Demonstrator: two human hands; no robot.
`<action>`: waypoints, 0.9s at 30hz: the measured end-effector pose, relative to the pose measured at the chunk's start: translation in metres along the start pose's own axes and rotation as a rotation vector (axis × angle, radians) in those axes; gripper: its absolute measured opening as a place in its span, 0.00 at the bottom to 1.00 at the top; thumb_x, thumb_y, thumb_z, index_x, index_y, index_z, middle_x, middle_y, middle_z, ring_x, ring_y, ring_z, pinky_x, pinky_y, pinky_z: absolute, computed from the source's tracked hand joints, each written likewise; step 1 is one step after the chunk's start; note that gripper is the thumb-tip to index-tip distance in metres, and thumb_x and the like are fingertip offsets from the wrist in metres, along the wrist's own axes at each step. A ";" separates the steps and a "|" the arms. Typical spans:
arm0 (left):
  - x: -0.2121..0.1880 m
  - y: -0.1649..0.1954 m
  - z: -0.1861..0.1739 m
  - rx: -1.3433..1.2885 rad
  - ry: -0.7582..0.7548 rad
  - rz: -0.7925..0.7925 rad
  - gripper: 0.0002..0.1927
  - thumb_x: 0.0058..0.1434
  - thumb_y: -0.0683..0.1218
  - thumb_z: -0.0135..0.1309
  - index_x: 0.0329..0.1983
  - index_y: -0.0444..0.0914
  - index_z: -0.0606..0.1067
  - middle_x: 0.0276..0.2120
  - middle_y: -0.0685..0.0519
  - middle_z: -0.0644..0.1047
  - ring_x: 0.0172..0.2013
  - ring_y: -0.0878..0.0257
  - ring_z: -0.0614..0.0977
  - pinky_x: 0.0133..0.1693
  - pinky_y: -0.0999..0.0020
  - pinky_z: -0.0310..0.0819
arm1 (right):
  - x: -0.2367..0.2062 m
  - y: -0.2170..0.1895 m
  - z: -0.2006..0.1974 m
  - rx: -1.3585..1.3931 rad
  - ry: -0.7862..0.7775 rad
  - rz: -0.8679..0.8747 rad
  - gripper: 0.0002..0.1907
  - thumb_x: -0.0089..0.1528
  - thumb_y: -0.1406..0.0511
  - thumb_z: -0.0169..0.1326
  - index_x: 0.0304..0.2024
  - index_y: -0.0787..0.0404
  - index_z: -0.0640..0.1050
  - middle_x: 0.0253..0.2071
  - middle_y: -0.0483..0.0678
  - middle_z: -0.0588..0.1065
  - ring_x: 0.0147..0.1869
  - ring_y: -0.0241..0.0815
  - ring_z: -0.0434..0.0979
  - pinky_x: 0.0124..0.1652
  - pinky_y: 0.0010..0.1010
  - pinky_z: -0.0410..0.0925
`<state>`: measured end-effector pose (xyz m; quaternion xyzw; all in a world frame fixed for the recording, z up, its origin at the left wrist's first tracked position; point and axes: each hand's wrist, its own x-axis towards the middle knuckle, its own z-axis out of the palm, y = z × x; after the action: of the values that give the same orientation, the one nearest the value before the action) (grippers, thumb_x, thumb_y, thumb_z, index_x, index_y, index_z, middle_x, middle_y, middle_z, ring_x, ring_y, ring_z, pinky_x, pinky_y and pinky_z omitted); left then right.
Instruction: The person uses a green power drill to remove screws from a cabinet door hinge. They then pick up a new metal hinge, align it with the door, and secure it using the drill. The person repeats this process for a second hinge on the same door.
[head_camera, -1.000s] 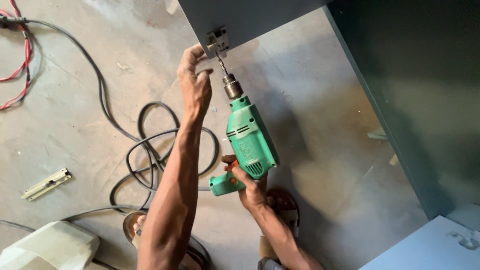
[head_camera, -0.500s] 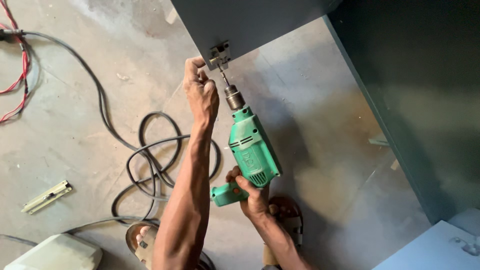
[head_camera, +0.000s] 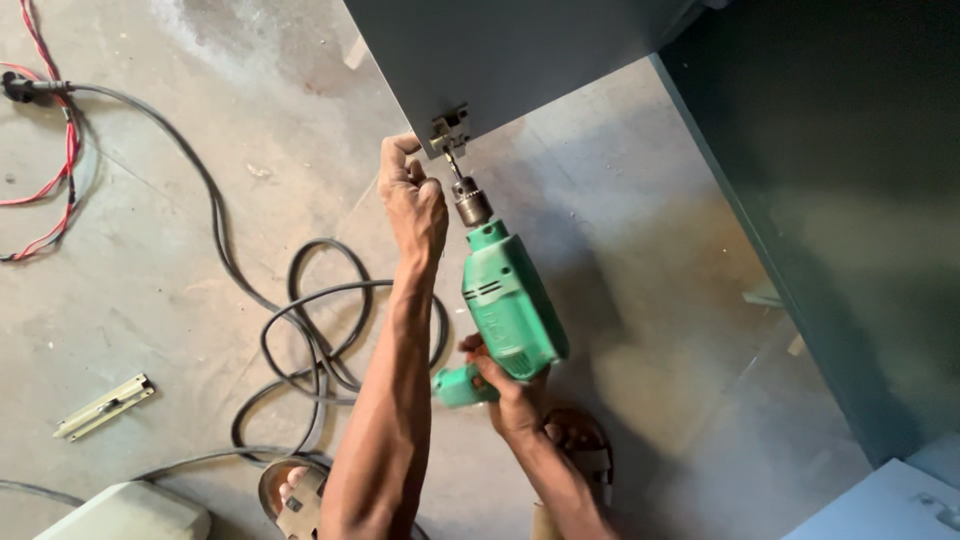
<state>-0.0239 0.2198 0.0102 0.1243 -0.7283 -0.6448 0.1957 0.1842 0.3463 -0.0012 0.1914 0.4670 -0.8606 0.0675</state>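
I'm in the driving step: my right hand (head_camera: 510, 385) has its fingers clenched around the grip of the green drill (head_camera: 508, 305), whose bit points toward 11 o'clock into the metal hinge (head_camera: 449, 128) at the lower edge of the grey panel (head_camera: 500, 55). My left hand (head_camera: 412, 195) sits just beside the hinge at its 8 o'clock, fingers curled against the panel edge, steadying it. Next, I judge, calls for keeping the bit square and pressing evenly. Black cable (head_camera: 300, 330) loops on the floor (head_camera: 150, 300).

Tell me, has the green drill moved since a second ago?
No. The green drill keeps its bit at the metal hinge on the grey panel; only the camera shifted.
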 end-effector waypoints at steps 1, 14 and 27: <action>0.000 0.000 0.000 0.013 0.008 0.036 0.24 0.47 0.29 0.34 0.44 0.36 0.71 0.29 0.61 0.65 0.28 0.72 0.63 0.29 0.72 0.59 | 0.001 0.001 -0.001 0.043 0.000 0.054 0.13 0.58 0.71 0.61 0.45 0.70 0.78 0.42 0.56 0.80 0.45 0.47 0.82 0.35 0.30 0.72; 0.001 0.000 0.005 -0.004 0.026 -0.048 0.24 0.49 0.28 0.35 0.45 0.37 0.73 0.25 0.60 0.61 0.25 0.70 0.59 0.27 0.71 0.52 | -0.003 0.008 0.007 0.109 -0.024 0.144 0.16 0.58 0.71 0.61 0.48 0.70 0.79 0.45 0.58 0.80 0.42 0.44 0.78 0.37 0.31 0.67; -0.078 -0.010 -0.039 -0.720 -0.330 -0.753 0.33 0.67 0.56 0.49 0.69 0.33 0.66 0.53 0.36 0.79 0.51 0.51 0.82 0.53 0.59 0.75 | -0.007 -0.040 -0.069 0.179 -0.233 0.388 0.38 0.43 0.64 0.64 0.58 0.62 0.72 0.52 0.51 0.78 0.54 0.46 0.83 0.49 0.40 0.76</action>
<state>0.0623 0.2177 -0.0063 0.1989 -0.3877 -0.8899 -0.1353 0.1977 0.4249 -0.0012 0.1820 0.3322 -0.8859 0.2679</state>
